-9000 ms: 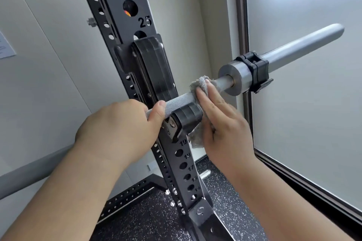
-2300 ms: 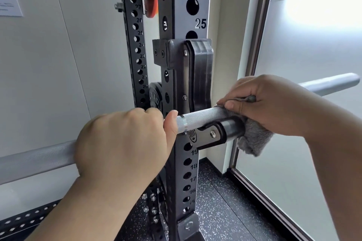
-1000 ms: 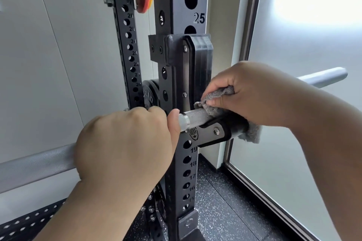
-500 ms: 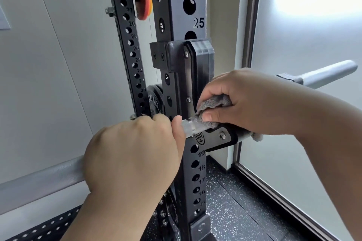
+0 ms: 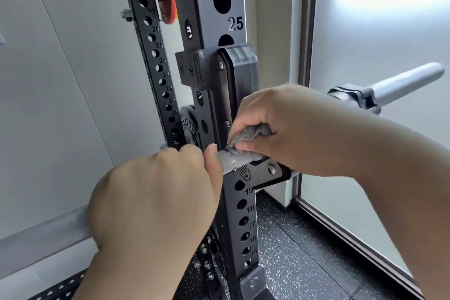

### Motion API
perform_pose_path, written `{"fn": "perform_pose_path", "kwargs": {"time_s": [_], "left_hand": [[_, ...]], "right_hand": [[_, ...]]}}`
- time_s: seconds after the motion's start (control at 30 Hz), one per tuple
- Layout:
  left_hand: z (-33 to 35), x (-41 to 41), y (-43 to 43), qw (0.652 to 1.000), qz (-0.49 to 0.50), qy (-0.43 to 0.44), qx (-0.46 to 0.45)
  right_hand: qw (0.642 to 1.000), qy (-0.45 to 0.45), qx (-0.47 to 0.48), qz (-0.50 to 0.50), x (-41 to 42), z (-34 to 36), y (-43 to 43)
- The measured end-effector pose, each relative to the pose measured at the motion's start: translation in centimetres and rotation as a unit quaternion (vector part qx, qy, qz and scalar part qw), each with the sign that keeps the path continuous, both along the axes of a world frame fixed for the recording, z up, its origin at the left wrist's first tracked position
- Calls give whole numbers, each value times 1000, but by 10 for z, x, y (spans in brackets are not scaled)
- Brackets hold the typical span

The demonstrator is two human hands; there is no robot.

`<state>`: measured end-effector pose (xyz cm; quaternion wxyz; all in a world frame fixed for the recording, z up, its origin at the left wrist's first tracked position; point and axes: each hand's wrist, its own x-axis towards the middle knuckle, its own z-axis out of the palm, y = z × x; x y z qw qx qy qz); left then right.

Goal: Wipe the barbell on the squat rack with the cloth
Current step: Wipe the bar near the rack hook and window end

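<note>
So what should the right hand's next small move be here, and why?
Probably slide the cloth outward along the barbell, toward the collar. The right hand holds it bunched close beside the left hand, which grips the barbell, so little room remains inward.

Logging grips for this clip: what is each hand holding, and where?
Left hand grips the barbell shaft beside the upright. Right hand pinches the bunched cloth against the barbell at the hook.
</note>
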<state>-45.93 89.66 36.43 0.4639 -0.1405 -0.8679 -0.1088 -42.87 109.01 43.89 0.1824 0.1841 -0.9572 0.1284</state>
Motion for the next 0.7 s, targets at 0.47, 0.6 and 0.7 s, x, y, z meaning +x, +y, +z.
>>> {"fn": "perform_pose_path", "kwargs": {"time_s": [0.47,0.6,0.7], "left_hand": [[7,18,-3,991,51,72,-103],[3,19,-4,988,59,88,-117],[2,20,-4,985,75,93,-125]], "right_hand": [[996,17,-75,-37,-2,-2,6],[998,16,-56,17,2,-5,-4],[996,54,-54,-44,-4,-10,0]]}}
